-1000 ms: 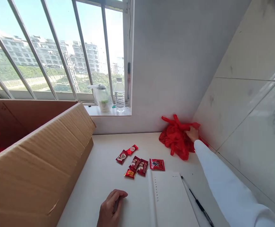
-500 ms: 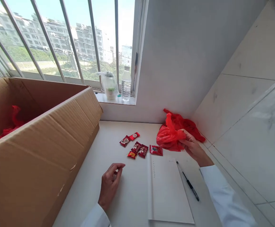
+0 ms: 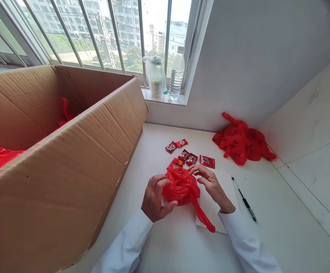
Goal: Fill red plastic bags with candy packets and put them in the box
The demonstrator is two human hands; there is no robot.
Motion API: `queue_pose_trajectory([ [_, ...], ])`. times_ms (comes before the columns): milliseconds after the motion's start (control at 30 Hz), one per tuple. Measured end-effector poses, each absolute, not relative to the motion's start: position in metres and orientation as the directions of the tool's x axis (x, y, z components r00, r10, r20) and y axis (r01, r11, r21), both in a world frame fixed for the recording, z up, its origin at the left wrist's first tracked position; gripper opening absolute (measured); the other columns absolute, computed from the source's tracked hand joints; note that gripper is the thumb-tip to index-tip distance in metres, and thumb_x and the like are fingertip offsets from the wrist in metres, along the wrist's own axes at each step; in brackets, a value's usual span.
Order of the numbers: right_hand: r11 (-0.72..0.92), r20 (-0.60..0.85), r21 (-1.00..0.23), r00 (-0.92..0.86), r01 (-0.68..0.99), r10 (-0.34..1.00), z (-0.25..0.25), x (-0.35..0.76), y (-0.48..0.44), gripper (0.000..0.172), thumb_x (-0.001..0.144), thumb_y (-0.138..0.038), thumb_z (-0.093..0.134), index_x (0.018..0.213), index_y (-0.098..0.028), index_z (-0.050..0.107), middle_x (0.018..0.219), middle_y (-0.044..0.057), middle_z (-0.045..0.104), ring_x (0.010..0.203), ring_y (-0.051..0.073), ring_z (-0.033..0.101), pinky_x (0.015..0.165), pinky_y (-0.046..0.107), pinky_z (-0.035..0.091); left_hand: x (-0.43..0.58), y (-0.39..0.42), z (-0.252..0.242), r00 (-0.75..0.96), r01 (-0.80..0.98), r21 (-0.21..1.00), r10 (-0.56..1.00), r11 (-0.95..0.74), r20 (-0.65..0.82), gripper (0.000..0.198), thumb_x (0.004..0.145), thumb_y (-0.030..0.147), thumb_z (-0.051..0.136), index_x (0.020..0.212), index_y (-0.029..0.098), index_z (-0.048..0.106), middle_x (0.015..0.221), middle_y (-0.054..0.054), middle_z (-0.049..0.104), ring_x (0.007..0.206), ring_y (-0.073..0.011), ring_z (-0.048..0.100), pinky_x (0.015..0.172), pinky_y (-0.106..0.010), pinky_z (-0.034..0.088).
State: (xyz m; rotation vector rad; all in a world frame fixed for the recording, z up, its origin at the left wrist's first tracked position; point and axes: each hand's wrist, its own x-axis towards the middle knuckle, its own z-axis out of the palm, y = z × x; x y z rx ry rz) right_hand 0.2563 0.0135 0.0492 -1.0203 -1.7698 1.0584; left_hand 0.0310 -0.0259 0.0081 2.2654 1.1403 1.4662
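Note:
A crumpled red plastic bag (image 3: 182, 187) lies between my hands, partly over a white paper pad (image 3: 210, 208). My left hand (image 3: 157, 197) is at its left side, thumb and fingers spread apart around the edge. From the right, my right hand (image 3: 208, 184) reaches to the bag's upper edge, its fingers curved and apart. One end of the bag trails toward the lower right. Just beyond it lie several small dark red packets (image 3: 191, 159), with a larger red packet (image 3: 207, 161) to their right.
An open cardboard box (image 3: 96, 151) with red bags inside stands at the left. More red bags (image 3: 243, 142) are piled by the wall. A black pen (image 3: 248, 208) lies at the right. A water bottle (image 3: 177, 76) stands on the windowsill.
The red bag from my right hand has come down and left onto the table, over the pad. My left hand has opened beside it. The view has shifted left and down.

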Motion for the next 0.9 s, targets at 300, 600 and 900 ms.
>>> queue_pose_trajectory([
  [300,0.32,0.101,-0.878,-0.517,0.355,0.85,0.041,0.252,-0.001,0.021,0.082,-0.029,0.062,0.102,-0.023,0.064,0.101,0.004,0.065,0.091,0.019,0.059,0.082,0.031,0.047,0.061,-0.033,0.016,0.34,0.745,0.245,0.669,-0.621,0.661,0.011,0.089,0.021,0.054,0.095,0.02,0.063,0.082,-0.003,0.068,0.089,-0.0219,0.056,0.09,-0.042,0.037],
  [600,0.249,0.165,-0.908,-0.259,0.337,0.952,0.025,0.278,0.007,0.003,0.079,-0.021,0.054,0.077,-0.02,0.054,0.074,0.0,0.056,0.068,0.014,0.053,0.064,0.025,0.045,0.018,-0.016,0.027,-0.123,0.652,0.631,0.762,-0.421,0.636,0.022,0.074,0.005,0.05,0.083,0.022,0.06,0.08,-0.001,0.063,0.087,-0.02,0.055,0.075,-0.032,0.047],
  [900,0.514,0.303,-0.672,-0.435,0.534,0.848,0.053,0.253,-0.011,0.053,0.079,-0.026,0.065,0.129,-0.03,0.047,0.125,0.008,0.052,0.117,0.027,0.045,0.097,0.045,0.04,0.048,-0.03,0.024,0.432,0.721,0.117,0.576,-0.683,0.694,0.035,0.08,0.01,0.054,0.113,0.021,0.06,0.106,-0.007,0.067,0.108,-0.0273,0.054,0.106,-0.056,0.025],
])
